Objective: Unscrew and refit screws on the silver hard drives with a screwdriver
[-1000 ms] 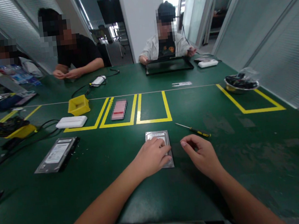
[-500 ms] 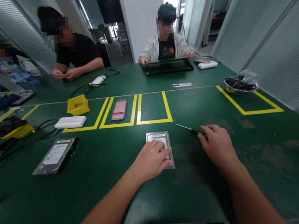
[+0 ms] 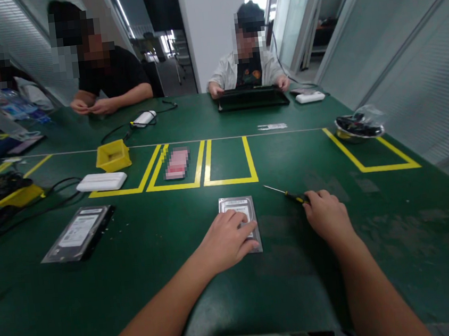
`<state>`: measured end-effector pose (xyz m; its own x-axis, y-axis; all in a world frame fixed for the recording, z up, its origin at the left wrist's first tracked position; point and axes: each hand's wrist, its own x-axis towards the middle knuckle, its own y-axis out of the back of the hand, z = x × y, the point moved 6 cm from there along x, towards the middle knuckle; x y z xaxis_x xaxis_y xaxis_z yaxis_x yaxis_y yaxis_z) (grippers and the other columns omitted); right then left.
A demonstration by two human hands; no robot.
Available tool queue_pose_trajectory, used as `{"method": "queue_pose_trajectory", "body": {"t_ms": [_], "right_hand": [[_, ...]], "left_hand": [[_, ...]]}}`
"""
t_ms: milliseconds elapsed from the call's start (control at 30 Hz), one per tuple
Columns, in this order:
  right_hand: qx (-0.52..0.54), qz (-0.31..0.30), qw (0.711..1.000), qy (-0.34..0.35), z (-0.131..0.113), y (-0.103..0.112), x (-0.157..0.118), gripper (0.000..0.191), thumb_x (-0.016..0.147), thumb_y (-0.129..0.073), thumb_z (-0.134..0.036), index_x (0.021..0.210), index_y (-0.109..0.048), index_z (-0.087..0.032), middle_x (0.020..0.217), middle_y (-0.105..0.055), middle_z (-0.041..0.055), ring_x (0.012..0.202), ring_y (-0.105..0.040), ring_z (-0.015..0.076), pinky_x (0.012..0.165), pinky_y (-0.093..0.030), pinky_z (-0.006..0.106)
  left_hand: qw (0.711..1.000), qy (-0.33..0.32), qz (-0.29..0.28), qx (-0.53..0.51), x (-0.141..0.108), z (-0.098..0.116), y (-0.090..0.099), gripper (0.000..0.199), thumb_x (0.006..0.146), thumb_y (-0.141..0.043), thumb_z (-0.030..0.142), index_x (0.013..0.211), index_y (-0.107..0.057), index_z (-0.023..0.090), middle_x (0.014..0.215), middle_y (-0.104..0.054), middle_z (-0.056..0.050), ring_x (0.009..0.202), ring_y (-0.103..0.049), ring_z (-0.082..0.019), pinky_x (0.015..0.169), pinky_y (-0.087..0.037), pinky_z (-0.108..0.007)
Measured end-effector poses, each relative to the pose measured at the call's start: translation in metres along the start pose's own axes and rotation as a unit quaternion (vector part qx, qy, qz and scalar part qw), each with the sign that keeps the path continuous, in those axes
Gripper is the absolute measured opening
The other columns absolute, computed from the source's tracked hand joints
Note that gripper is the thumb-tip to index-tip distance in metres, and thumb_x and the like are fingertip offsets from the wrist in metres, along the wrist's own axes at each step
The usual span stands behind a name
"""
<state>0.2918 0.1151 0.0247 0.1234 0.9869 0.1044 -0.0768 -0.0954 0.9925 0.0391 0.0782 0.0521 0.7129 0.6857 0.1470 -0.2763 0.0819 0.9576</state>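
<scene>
A silver hard drive with a white label lies flat on the green table. My left hand rests across its top, fingers and thumb spread towards its right edge, covering much of the label. To the right, my right hand is closed around the end of a screwdriver with a black and yellow handle. The screwdriver's thin metal shaft points left and away from me, its tip apart from the drive. A second, larger-looking hard drive lies farther left with nothing touching it.
Yellow tape marks frames on the green table. Beyond the drives are a yellow bin, a white power strip with cables and a blurred pink item. At right stands a bowl of dark parts. Across sits a person holding a black panel.
My right hand has shifted slightly right and down with the screwdriver, showing more of its handle. My left hand stays on the drive. Across the table, the black panel has tilted.
</scene>
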Motion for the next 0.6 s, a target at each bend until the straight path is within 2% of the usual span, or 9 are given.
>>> {"method": "queue_pose_trajectory", "body": {"t_ms": [133, 233, 333, 400, 500, 600], "right_hand": [[0.011, 0.003, 1.0, -0.003, -0.001, 0.001, -0.001, 0.025, 0.092, -0.05, -0.028, 0.108, -0.063, -0.013, 0.101, -0.063, 0.0179, 0.088, -0.06, 0.0317, 0.067, -0.044, 0.039], [0.096, 0.033, 0.995, 0.002, -0.001, 0.004, 0.0, 0.026, 0.091, -0.049, -0.026, 0.108, -0.063, -0.011, 0.102, -0.064, 0.019, 0.091, -0.06, 0.0325, 0.073, -0.046, 0.041], [0.175, 0.054, 0.983, 0.008, 0.0, 0.008, 0.002, 0.027, 0.091, -0.049, -0.028, 0.108, -0.061, -0.011, 0.102, -0.066, 0.0168, 0.093, -0.061, 0.0286, 0.08, -0.047, 0.039], [0.217, 0.074, 0.973, -0.002, 0.003, 0.014, 0.002, 0.029, 0.091, -0.05, -0.034, 0.108, -0.061, -0.012, 0.098, -0.067, 0.0138, 0.089, -0.062, 0.0256, 0.078, -0.047, 0.036], [0.333, 0.127, 0.934, -0.039, 0.009, 0.028, -0.003, 0.035, 0.09, -0.052, -0.045, 0.105, -0.062, -0.015, 0.083, -0.065, 0.0076, 0.071, -0.059, 0.021, 0.066, -0.045, 0.034], [0.468, 0.154, 0.868, -0.067, 0.012, 0.038, -0.01, 0.034, 0.089, -0.055, -0.049, 0.101, -0.063, -0.018, 0.073, -0.06, 0.002, 0.061, -0.052, 0.016, 0.058, -0.04, 0.029]], "left_hand": [[1.0, 0.002, 0.006, -0.007, -0.002, 0.0, 0.001, 0.04, 0.094, -0.055, 0.044, 0.128, -0.058, 0.022, 0.113, -0.059, -0.009, 0.105, -0.051, -0.026, 0.089, -0.043, -0.041], [1.0, 0.003, 0.009, -0.012, -0.003, -0.001, 0.0, 0.04, 0.093, -0.056, 0.044, 0.127, -0.058, 0.022, 0.113, -0.059, -0.008, 0.105, -0.05, -0.026, 0.09, -0.043, -0.042], [1.0, 0.002, 0.013, -0.014, -0.004, -0.001, -0.001, 0.04, 0.093, -0.056, 0.044, 0.127, -0.059, 0.022, 0.112, -0.059, -0.008, 0.105, -0.05, -0.026, 0.09, -0.043, -0.042], [1.0, 0.003, 0.016, -0.015, -0.004, -0.001, -0.002, 0.04, 0.093, -0.056, 0.044, 0.127, -0.059, 0.022, 0.112, -0.059, -0.008, 0.105, -0.05, -0.027, 0.089, -0.042, -0.042], [1.0, 0.004, 0.019, -0.016, -0.005, -0.001, -0.001, 0.04, 0.093, -0.056, 0.044, 0.127, -0.059, 0.022, 0.112, -0.059, -0.008, 0.105, -0.05, -0.027, 0.089, -0.042, -0.042], [1.0, 0.006, 0.023, -0.015, -0.006, -0.001, -0.001, 0.04, 0.093, -0.056, 0.044, 0.126, -0.059, 0.022, 0.112, -0.059, -0.008, 0.105, -0.05, -0.027, 0.088, -0.042, -0.042]]}}
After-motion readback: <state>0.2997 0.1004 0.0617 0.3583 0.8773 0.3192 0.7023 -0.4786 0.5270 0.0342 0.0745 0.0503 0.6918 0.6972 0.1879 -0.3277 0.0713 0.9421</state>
